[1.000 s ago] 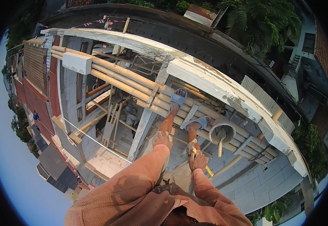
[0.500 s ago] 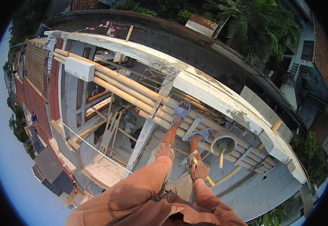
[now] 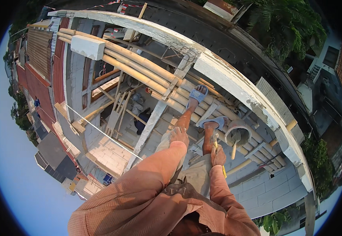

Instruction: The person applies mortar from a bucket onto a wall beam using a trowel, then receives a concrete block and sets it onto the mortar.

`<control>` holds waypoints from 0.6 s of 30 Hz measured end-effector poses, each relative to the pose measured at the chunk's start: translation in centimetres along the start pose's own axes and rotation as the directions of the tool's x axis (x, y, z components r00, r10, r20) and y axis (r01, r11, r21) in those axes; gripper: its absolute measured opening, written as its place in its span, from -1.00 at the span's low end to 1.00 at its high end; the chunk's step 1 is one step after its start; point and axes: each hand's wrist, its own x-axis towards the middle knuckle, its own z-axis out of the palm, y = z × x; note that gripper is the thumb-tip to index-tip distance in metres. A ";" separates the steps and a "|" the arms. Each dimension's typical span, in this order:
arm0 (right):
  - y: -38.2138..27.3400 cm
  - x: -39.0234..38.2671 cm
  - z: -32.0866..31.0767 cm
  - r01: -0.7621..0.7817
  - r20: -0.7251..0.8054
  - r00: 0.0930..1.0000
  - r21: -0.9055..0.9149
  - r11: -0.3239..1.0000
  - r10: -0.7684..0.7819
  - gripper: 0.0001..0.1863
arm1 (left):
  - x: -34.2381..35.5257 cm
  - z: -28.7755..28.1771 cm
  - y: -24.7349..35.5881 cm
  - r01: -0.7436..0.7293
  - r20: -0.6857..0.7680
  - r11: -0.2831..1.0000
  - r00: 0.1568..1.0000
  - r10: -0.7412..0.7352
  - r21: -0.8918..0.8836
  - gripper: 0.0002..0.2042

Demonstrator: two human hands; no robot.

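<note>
My right hand (image 3: 219, 156) is wrapped round a hammer (image 3: 216, 143) with a yellow handle; its head points up toward my right foot. My left hand (image 3: 179, 136) is at my left knee with its fingers curled, and what they hold, if anything, is hidden. Both my feet, in blue sandals (image 3: 197, 94), stand on a row of bamboo poles (image 3: 141, 77). Just beyond my right hand, a bucket (image 3: 238, 128) rests on the poles with grey mortar inside. A wooden-handled trowel (image 3: 234, 152) leans out over its near rim.
A pale concrete beam (image 3: 234, 78) runs along the far side of the poles. Below them, a drop opens to a lower level with timber props (image 3: 120, 108) and a person (image 3: 141, 122). A white block (image 3: 87, 47) lies on the poles at left. A block wall (image 3: 269, 194) stands at right.
The view has tilted, so the scene sits higher and slightly right. My right hand has turned the hammer more upright beside my right leg. My left hand stays by the knee.
</note>
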 end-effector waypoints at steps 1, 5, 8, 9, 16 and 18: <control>-0.1 0.5 -1.2 -0.008 0.008 1.000 -0.003 1.000 0.008 -0.60 | 0.0 0.0 -0.1 -0.014 -0.011 1.000 1.000 0.014 0.013 -0.51; 1.3 2.6 -4.6 -0.036 0.029 0.999 0.041 0.999 0.035 -0.58 | -0.1 -0.3 -0.2 -0.008 0.077 0.999 0.997 0.006 0.035 -0.46; 2.5 3.4 -5.2 -0.053 -0.008 0.998 0.160 0.986 0.055 -0.57 | -0.3 -0.2 -0.7 -0.060 -0.008 0.997 0.998 0.060 0.039 -0.48; 3.2 3.6 -5.5 -0.069 -0.027 0.997 0.245 0.967 0.078 -0.56 | -0.2 -0.6 -0.4 0.001 0.078 0.999 0.997 0.002 -0.036 -0.45; 12.8 11.5 5.9 0.170 -0.028 0.985 0.225 0.959 -0.168 -0.62 | 11.7 -8.0 -5.9 -0.107 -0.248 0.368 0.898 -0.362 -0.924 -0.26; 15.0 13.8 9.9 0.156 0.075 0.981 0.234 0.960 -0.178 -0.65 | 16.2 -13.9 -7.6 -0.401 -0.446 0.195 0.814 -0.374 -0.895 -0.30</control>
